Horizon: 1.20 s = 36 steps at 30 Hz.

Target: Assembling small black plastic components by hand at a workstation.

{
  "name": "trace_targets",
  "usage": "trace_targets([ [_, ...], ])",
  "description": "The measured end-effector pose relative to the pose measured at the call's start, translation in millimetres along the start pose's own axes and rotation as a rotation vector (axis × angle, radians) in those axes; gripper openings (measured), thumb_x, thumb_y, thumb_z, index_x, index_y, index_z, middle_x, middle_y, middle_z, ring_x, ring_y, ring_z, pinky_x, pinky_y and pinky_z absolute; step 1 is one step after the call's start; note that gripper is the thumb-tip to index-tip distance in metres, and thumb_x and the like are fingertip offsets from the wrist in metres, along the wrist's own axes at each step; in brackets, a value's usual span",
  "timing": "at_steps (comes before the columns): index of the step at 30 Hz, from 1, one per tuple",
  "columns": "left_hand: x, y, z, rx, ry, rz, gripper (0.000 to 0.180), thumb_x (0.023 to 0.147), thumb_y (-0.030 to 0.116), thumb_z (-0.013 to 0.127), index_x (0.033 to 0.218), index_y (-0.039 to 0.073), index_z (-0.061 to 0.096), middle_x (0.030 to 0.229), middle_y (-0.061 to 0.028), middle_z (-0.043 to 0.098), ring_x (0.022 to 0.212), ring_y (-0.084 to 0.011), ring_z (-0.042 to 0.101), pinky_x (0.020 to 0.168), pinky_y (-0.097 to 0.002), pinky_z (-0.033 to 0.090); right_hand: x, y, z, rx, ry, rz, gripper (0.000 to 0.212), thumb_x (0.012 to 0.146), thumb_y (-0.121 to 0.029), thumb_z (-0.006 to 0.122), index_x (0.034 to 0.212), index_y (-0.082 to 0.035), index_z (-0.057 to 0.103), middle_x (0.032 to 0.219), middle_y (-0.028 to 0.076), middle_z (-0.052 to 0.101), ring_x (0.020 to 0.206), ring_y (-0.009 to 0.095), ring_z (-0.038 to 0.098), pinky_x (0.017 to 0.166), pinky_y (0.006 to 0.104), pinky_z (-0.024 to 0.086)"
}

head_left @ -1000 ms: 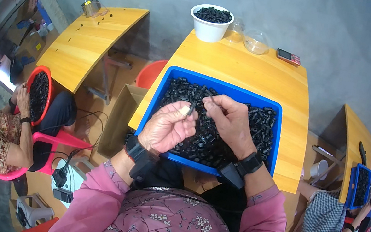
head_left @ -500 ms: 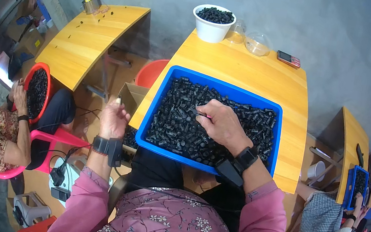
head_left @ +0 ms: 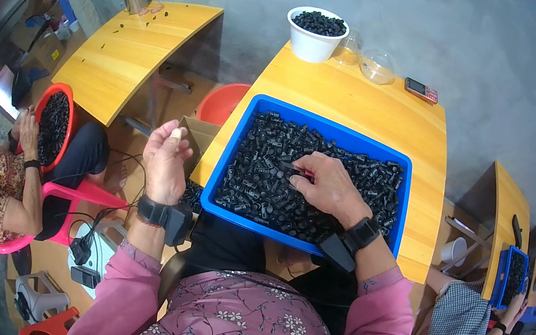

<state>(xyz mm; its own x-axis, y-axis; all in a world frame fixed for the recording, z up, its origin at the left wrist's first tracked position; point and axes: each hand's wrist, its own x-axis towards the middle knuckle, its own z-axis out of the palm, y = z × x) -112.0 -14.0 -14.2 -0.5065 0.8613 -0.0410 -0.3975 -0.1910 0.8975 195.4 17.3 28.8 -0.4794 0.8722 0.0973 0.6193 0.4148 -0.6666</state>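
A blue tray (head_left: 299, 238) full of small black cylindrical parts (head_left: 259, 180) lies across the near part of the wooden table. Over the middle of these parts, my right hand (head_left: 334, 185) is closed around a small red-handled tool (head_left: 306, 172). The tool's thin dark end points left and is hard to make out against the parts. My left hand (head_left: 166, 160) is raised left of the tray, palm turned up. Its fingers are loosely curled and apart, with a pale cover on one fingertip, and nothing shows between them.
A white tub (head_left: 311, 47) of black pieces, clear plastic bowls (head_left: 376, 69) and a red phone (head_left: 421, 90) stand along the table's far edge. A cardboard box (head_left: 199, 135) and red basin (head_left: 222, 101) sit below, left. Co-workers sit on both sides, one holding a red basin (head_left: 68, 129).
My left hand has risen and its fingers have curled in more. My right hand has shifted slightly right within the tray, still gripping the red-handled tool. The whole view has shifted a little.
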Motion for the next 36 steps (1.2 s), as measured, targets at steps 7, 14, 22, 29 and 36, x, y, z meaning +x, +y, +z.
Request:
trace_targets([
  [7,-40.3,21.6,62.1,-0.107,-0.413,-0.028,0.019,0.096,0.011,0.063,0.113,0.003,0.060,0.094,-0.0068,0.064,0.075,-0.0119,0.059,0.066,-0.0266,0.051,-0.5,5.3,0.8,0.066,-0.005,-0.019,0.026,0.079,-0.013,0.070,0.100,0.003,0.070,0.092,0.019,0.066,0.085,0.036,0.065,0.078,0.0417,0.052],
  [14,-56.9,-0.1,89.5,-0.109,-0.495,-0.192,0.018,0.095,0.007,0.062,0.112,0.001,0.059,0.091,-0.0075,0.065,0.070,-0.0105,0.059,0.064,-0.0238,0.052,2.7,3.6,8.2,0.072,0.090,-0.091,0.026,0.081,-0.018,0.071,0.099,0.002,0.070,0.090,0.017,0.067,0.084,0.036,0.066,0.077,0.0421,0.052],
  [22,-56.0,-4.1,93.4,-0.031,-0.490,-0.217,0.021,0.096,0.009,0.063,0.115,0.000,0.060,0.093,-0.0067,0.064,0.070,-0.0104,0.058,0.065,-0.0241,0.051,-1.2,-4.3,-4.1,0.330,0.174,-0.041,0.019,0.082,-0.004,0.073,0.101,0.001,0.069,0.086,0.007,0.068,0.074,0.011,0.059,0.070,0.0265,0.049],
  [29,-56.5,-7.3,97.7,0.024,-0.632,-0.354,0.020,0.096,0.013,0.065,0.113,0.002,0.061,0.092,-0.0053,0.066,0.072,-0.0093,0.063,0.064,-0.0224,0.054,-7.8,-13.5,-1.6,0.542,0.254,-0.127,0.025,0.082,0.003,0.068,0.107,0.000,0.066,0.088,0.004,0.067,0.078,0.009,0.057,0.073,0.0249,0.049],
  [36,-60.4,-7.1,100.8,-0.029,-0.713,-0.383,0.012,0.096,0.008,0.064,0.106,0.003,0.060,0.092,-0.0077,0.069,0.074,-0.0120,0.067,0.066,-0.0245,0.057,-11.2,-16.7,-4.0,0.535,0.222,-0.105,0.029,0.083,0.004,0.067,0.111,-0.001,0.066,0.094,0.005,0.068,0.086,0.009,0.061,0.078,0.0246,0.051],
])
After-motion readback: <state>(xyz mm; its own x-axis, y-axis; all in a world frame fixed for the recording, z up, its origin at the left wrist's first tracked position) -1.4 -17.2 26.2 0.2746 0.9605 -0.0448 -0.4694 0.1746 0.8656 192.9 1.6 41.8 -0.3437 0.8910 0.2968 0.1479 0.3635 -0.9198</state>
